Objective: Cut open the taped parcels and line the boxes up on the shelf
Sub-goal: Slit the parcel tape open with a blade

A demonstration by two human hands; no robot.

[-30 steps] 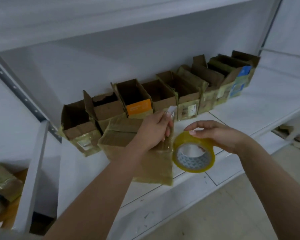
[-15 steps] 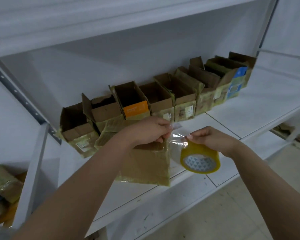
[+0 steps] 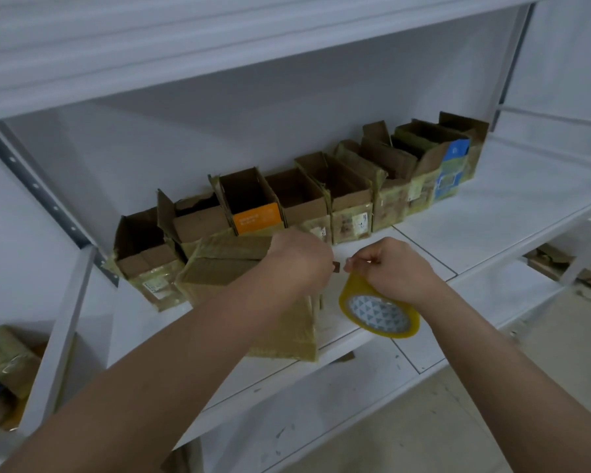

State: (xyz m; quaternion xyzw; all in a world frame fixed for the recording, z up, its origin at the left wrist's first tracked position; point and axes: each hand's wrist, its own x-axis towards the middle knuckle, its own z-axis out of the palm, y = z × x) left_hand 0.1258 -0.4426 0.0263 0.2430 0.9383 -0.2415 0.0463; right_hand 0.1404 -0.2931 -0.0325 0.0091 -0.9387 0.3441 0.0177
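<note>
Boxes [image 3: 307, 199], about nine opened (interiors dark), line the shelf [image 3: 492, 216]. Left hand [image 3: 301, 257] grips one closed parcel [image 3: 226, 264]; right hand [image 3: 393, 264] pinches one tape roll [image 3: 377, 310].

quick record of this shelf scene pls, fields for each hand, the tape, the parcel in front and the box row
left hand: left hand curled over the front parcel's top edge, pinching something small and dark
right hand: right hand grips the tape roll
tape roll: yellow tape roll, tilted, at the shelf's front edge
front parcel: closed taped parcel on the white shelf
box row: opened boxes lined along the back, one with an orange label
</note>
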